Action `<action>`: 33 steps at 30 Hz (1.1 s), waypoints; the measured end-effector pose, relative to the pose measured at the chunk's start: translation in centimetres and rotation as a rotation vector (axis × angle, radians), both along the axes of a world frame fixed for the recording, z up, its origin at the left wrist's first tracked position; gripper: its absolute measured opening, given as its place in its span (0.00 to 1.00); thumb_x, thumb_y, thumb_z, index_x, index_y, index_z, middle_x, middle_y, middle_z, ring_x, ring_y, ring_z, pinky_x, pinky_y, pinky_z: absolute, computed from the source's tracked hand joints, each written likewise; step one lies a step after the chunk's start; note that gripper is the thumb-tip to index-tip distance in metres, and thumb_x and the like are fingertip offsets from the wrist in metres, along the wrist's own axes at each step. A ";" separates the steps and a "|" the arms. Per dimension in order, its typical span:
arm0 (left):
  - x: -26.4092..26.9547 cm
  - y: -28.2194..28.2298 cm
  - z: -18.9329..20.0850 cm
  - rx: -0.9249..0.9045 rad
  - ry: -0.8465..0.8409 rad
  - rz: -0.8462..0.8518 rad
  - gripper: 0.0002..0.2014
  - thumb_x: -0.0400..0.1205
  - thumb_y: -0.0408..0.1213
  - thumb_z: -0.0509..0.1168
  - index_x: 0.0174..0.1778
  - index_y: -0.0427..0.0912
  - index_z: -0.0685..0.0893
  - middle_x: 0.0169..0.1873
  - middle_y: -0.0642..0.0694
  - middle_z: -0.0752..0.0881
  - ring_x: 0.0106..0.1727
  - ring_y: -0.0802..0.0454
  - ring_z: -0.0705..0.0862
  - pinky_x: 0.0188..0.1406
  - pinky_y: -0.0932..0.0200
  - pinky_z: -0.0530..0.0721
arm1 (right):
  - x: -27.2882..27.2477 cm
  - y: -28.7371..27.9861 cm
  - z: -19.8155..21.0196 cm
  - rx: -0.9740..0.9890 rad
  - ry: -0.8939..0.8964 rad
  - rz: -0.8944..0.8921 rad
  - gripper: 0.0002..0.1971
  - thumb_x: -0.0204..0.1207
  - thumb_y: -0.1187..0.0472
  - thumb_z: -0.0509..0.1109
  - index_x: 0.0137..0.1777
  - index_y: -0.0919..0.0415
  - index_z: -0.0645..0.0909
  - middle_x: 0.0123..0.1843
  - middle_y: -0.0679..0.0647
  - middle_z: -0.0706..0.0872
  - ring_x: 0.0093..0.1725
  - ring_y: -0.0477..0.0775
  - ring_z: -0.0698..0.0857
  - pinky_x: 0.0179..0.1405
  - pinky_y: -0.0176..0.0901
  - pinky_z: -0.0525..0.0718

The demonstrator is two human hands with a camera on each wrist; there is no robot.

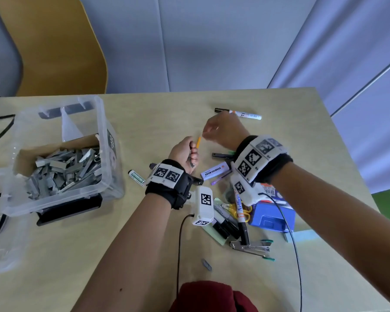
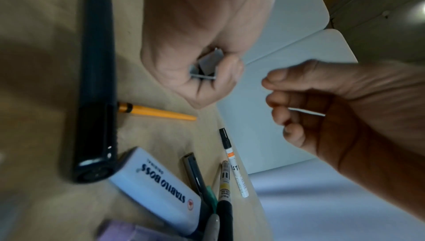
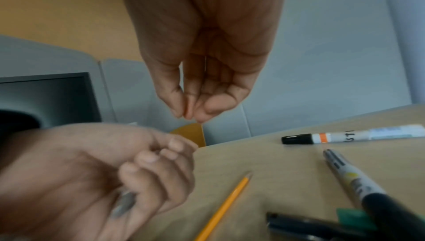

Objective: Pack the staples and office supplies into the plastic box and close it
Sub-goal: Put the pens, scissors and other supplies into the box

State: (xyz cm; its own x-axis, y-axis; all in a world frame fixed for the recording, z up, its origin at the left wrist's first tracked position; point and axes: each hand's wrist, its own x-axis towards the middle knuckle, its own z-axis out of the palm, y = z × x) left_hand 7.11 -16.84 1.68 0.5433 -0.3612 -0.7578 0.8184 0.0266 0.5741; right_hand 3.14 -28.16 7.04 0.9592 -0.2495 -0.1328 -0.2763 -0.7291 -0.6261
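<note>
Right, our left hand (image 1: 185, 152) is fisted around a small bundle of staple strips (image 2: 204, 66), grey metal showing at the curl of the fingers in the left wrist view. Our right hand (image 1: 223, 130) hangs just beyond it, fingertips (image 3: 188, 112) bunched in a pinch; whether anything is caught between them we can't tell, too small and blurred. Both hands sit over the middle of the table (image 1: 144, 244), the two nearly touching. The plastic box (image 1: 108, 194) lies well off to the left of both hands, lid off, a cardboard tray of loose staples (image 1: 65, 170) inside; the left hand is the nearer one, so the carry looks like its job, a sideways sweep left over the box's right wall. That path has open tabletop, only a small battery (image 1: 136, 177) lying between. Below the hands an orange pencil (image 1: 198, 142) lies pointing away from us, a white paint marker (image 1: 245, 114) lies crosswise near the far table edge, and a Stabilo Boss highlighter (image 1: 215, 171) sits by the right wrist. The rest of the supplies, a stapler (image 1: 250, 247), a marker (image 1: 240, 212) and a blue box (image 1: 271, 218) among them, are piled near us on the right, still unpacked, so we judge the task early, with room in the box above the staples
</note>
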 end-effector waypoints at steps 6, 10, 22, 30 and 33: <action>1.4 -2.9 0.1 0.074 -0.119 -0.042 0.19 0.85 0.40 0.55 0.26 0.45 0.65 0.09 0.56 0.63 0.08 0.60 0.60 0.10 0.73 0.54 | 4.2 -5.5 -2.7 -0.128 0.141 -0.095 0.07 0.72 0.67 0.66 0.46 0.64 0.85 0.54 0.63 0.86 0.58 0.61 0.82 0.61 0.47 0.79; 2.2 -3.8 -0.5 0.153 -0.201 -0.105 0.17 0.84 0.38 0.56 0.28 0.43 0.68 0.08 0.57 0.62 0.08 0.60 0.58 0.10 0.74 0.53 | 6.2 -8.4 -4.7 -0.290 0.267 -0.061 0.15 0.76 0.68 0.62 0.61 0.65 0.81 0.62 0.61 0.83 0.62 0.61 0.80 0.59 0.46 0.79; 1.5 -3.8 -1.3 0.494 -0.574 -0.614 0.10 0.80 0.32 0.61 0.31 0.41 0.75 0.19 0.49 0.68 0.14 0.56 0.66 0.12 0.71 0.61 | 7.3 -10.2 -7.8 -0.460 0.469 0.007 0.09 0.76 0.58 0.66 0.41 0.64 0.73 0.38 0.59 0.79 0.38 0.62 0.80 0.38 0.46 0.77; -1.2 -4.5 -0.9 0.661 -0.913 -1.272 0.12 0.77 0.41 0.70 0.47 0.40 0.74 0.44 0.44 0.79 0.45 0.45 0.78 0.39 0.59 0.74 | 5.2 -9.7 -7.3 -0.374 0.574 -0.015 0.11 0.80 0.57 0.56 0.46 0.65 0.75 0.30 0.55 0.73 0.39 0.61 0.78 0.40 0.46 0.76; -2.5 -5.1 -1.3 0.781 -1.052 -1.315 0.21 0.78 0.40 0.69 0.61 0.36 0.70 0.51 0.40 0.81 0.52 0.39 0.82 0.43 0.52 0.76 | 3.5 -9.3 -7.1 -0.291 0.670 -0.006 0.18 0.81 0.52 0.57 0.35 0.63 0.72 0.28 0.53 0.71 0.31 0.55 0.73 0.30 0.40 0.68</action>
State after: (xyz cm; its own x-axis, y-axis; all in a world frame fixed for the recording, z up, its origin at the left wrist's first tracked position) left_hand 4.63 -21.93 0.37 0.5367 -0.6660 -0.5181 -0.5662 -0.7395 0.3640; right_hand 6.65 -37.46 -0.10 0.6940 -0.3692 -0.6181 -0.5368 -0.8375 -0.1024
